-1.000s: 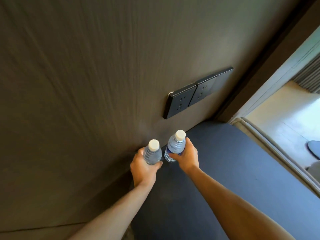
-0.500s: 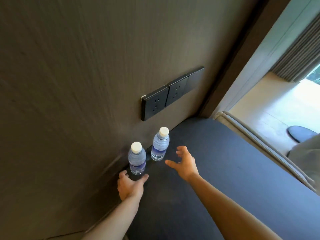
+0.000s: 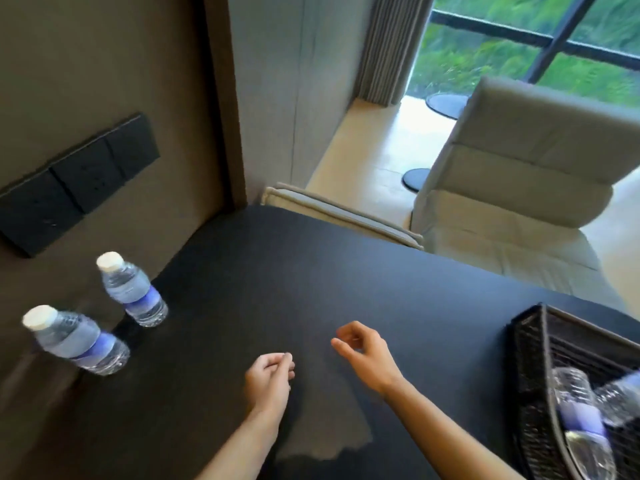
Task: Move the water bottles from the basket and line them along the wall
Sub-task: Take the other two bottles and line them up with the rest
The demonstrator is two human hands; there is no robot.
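Two clear water bottles with white caps and blue labels stand upright on the black table by the brown wall: a far bottle (image 3: 133, 292) and a near bottle (image 3: 78, 341). A black woven basket (image 3: 530, 362) sits at the table's right edge with at least two more bottles (image 3: 578, 420) lying inside. My left hand (image 3: 270, 379) hovers over the table's middle, empty, fingers loosely curled. My right hand (image 3: 363, 351) is just right of it, empty, fingers apart and bent. Both hands are well away from the standing bottles and left of the basket.
The black table (image 3: 311, 278) runs from the wall to the basket. A dark socket panel (image 3: 76, 181) is on the wall above the bottles. Beyond the table's far edge stand a pale padded chair (image 3: 519, 181), a curtain and a window.
Both hands let go of the two bottles, which now stand by the wall, and drew back toward the table's middle. The view has swung right, bringing the basket into sight.
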